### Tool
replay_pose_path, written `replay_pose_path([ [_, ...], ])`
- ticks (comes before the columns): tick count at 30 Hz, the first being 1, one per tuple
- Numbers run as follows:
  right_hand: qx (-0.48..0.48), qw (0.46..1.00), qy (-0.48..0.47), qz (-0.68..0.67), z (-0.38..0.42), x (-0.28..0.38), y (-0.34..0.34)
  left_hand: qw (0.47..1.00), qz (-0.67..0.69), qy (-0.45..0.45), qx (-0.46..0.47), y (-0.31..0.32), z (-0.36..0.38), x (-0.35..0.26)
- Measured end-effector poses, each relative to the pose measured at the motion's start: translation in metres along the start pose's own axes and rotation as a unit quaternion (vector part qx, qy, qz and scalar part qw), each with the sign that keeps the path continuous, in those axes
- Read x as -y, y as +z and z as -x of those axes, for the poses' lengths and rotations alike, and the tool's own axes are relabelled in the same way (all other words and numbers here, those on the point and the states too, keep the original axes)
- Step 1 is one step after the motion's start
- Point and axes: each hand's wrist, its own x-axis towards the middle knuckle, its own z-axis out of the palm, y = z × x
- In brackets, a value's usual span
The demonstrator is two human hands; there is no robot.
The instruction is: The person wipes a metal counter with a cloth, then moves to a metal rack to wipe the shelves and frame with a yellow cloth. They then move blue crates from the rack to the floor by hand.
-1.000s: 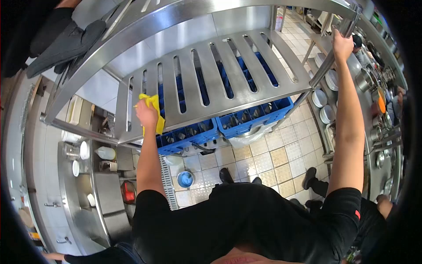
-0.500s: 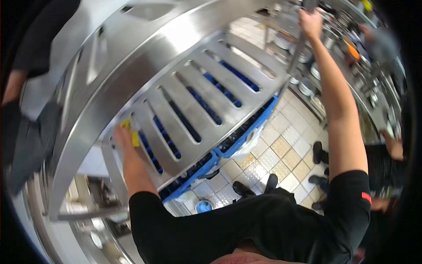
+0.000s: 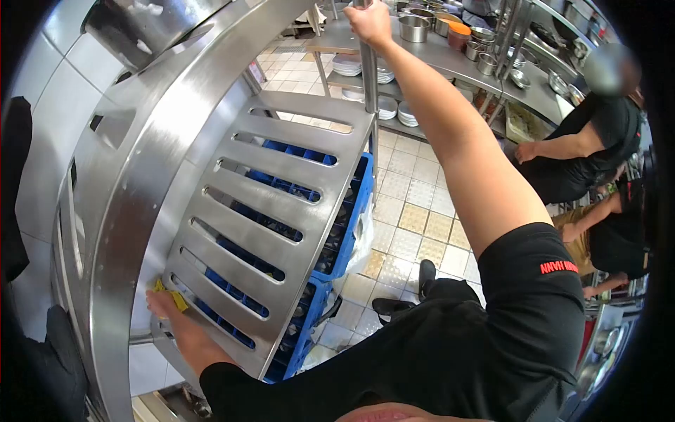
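Observation:
A slotted steel shelf (image 3: 246, 197) slopes across the middle of the view, with blue crates (image 3: 351, 218) beneath it. My left hand (image 3: 163, 302) is closed on a yellow cloth (image 3: 172, 295) at the shelf's lower left edge. High up, my right hand (image 3: 371, 24) wraps round an upright steel post (image 3: 368, 70) at the shelf's far corner. My right arm is stretched out above the floor.
A large pot (image 3: 148, 28) stands on the upper shelf (image 3: 123, 155) at left. Steel counters (image 3: 436, 60) with pots and stacked plates line the back. Two people (image 3: 576, 141) stand at right. Tiled floor (image 3: 408, 204) shows beyond the crates.
The whole view has turned, so the shelf lies more upright and the people at right show more fully. Both hands keep their holds on the cloth and the post.

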Motion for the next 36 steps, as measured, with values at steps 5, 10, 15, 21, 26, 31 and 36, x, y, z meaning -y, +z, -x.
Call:
replay_pose_path([
  [5,-0.006,1.000,-0.017,-0.003,-0.003,-0.001,0.004,1.000,-0.027,-0.003,0.005,-0.001,-0.004,0.004],
  [10,-0.015,0.999,-0.037,-0.019,-0.011,-0.018,0.012,0.998,-0.044,0.021,0.025,-0.009,0.010,0.017],
  [15,0.024,0.999,0.023,-0.005,-0.002,0.009,-0.008,0.998,-0.056,0.032,0.018,-0.008,0.020,0.029],
  [21,-0.020,0.999,-0.030,0.022,-0.014,-0.027,0.016,0.987,-0.113,0.089,0.071,-0.033,0.076,0.041],
  [26,0.016,0.999,-0.001,-0.036,-0.006,-0.004,-0.005,0.961,-0.088,0.234,-0.114,-0.029,0.143,0.034],
  [31,0.145,0.975,0.126,-0.108,0.007,-0.004,-0.028,0.930,0.062,0.333,-0.144,-0.068,0.268,-0.060],
  [36,0.310,0.923,0.227,-0.012,0.058,-0.038,-0.062,0.901,0.110,0.405,-0.107,-0.093,0.347,-0.129],
])
